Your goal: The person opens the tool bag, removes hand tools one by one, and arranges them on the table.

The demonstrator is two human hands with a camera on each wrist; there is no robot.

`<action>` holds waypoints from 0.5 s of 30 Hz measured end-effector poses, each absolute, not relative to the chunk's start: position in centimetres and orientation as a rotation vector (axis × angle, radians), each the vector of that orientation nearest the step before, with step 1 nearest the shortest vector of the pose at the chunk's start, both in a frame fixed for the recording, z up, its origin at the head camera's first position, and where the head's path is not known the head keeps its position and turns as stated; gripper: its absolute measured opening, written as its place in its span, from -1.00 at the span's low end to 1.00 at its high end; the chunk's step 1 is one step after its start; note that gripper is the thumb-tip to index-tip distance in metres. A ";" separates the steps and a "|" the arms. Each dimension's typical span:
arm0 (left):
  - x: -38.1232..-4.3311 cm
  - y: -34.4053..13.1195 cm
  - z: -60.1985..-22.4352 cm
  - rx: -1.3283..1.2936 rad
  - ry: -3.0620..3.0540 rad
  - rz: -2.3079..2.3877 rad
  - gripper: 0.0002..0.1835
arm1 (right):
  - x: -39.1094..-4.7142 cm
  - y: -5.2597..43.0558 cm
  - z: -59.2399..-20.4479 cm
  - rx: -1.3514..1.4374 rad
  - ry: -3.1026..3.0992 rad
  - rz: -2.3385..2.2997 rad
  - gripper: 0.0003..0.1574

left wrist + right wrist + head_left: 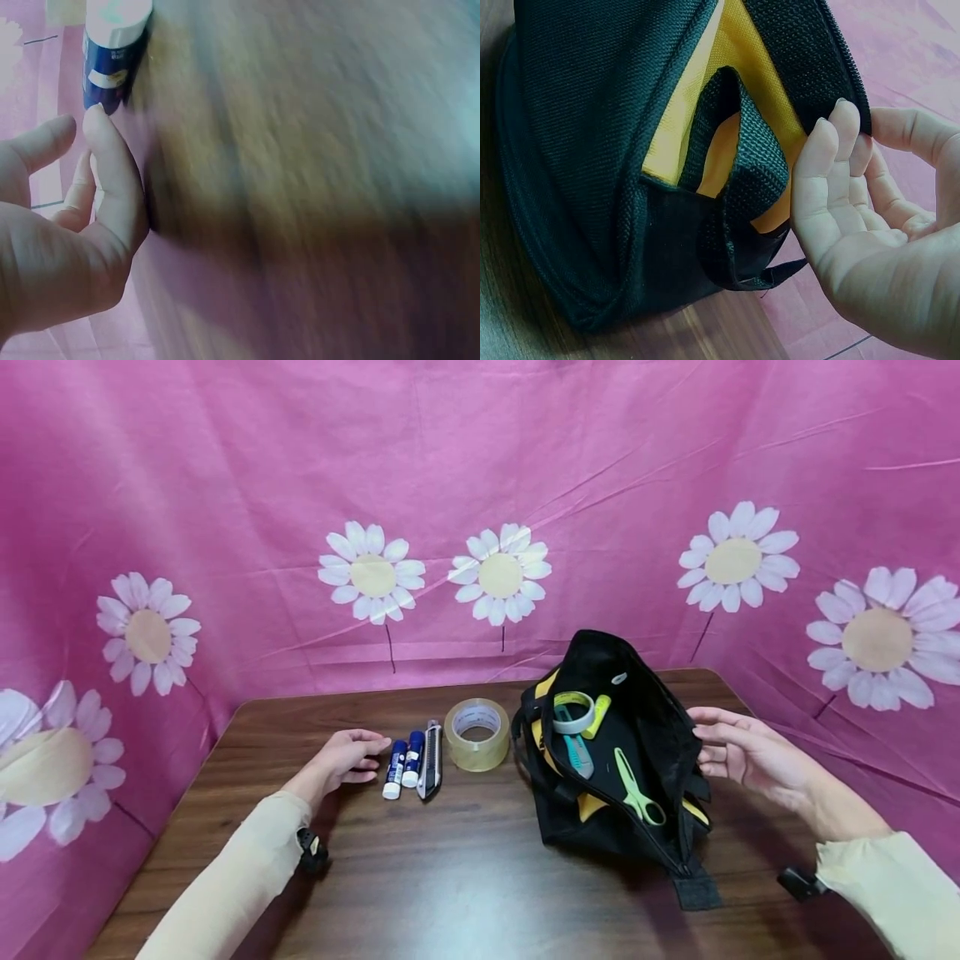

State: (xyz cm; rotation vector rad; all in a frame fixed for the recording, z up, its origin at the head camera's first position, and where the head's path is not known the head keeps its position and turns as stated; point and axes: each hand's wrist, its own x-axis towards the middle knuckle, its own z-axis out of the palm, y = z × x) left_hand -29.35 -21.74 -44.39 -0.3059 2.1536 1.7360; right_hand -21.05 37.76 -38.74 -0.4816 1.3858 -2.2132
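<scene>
My left hand is just left of two blue glue sticks with white caps, its fingers loosely bent and holding nothing. The nearer glue stick lies beside the other glue stick. In the left wrist view a fingertip comes close to a glue stick; whether they touch I cannot tell. On the right, my right hand pinches the rim of an unzipped black and yellow bag. The right wrist view shows thumb and fingers on either side of that zippered edge.
A box cutter and a roll of clear tape lie between the glue sticks and the bag. Inside the bag are green scissors, a teal cutter, a smaller tape roll and a yellow item. A pink curtain hangs behind the table.
</scene>
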 end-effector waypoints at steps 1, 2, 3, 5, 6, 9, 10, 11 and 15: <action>-29.5 -21.5 -44.3 -0.303 2.148 1.738 -0.62 | -21.0 37.8 -38.8 -0.480 1.382 -2.213 -0.39; -29.6 -21.4 -44.2 -0.297 2.141 1.743 -0.63 | -21.0 37.9 -38.8 -0.482 1.381 -2.211 -0.39; -29.8 -21.3 -44.0 -0.295 2.136 1.751 -0.64 | -21.0 37.9 -38.8 -0.484 1.379 -2.211 -0.38; -30.1 -21.1 -43.7 -0.300 2.129 1.770 -0.65 | -20.9 38.0 -38.8 -0.488 1.377 -2.212 -0.38; -30.2 -21.0 -43.5 -0.299 2.127 1.779 -0.66 | -20.9 38.0 -38.8 -0.490 1.381 -2.213 -0.38; -30.5 -20.8 -42.8 -0.293 2.122 1.787 -0.68 | -20.8 38.1 -38.9 -0.491 1.387 -2.214 -0.39; -30.6 -20.7 -42.7 -0.292 2.120 1.782 -0.68 | -20.8 38.1 -38.9 -0.492 1.386 -2.214 -0.39; -30.7 -20.6 -42.5 -0.285 2.119 1.774 -0.67 | -20.8 38.1 -38.9 -0.494 1.384 -2.214 -0.38; -31.0 -20.3 -42.0 -0.289 2.120 1.758 -0.65 | -20.9 38.0 -38.8 -0.487 1.378 -2.218 -0.39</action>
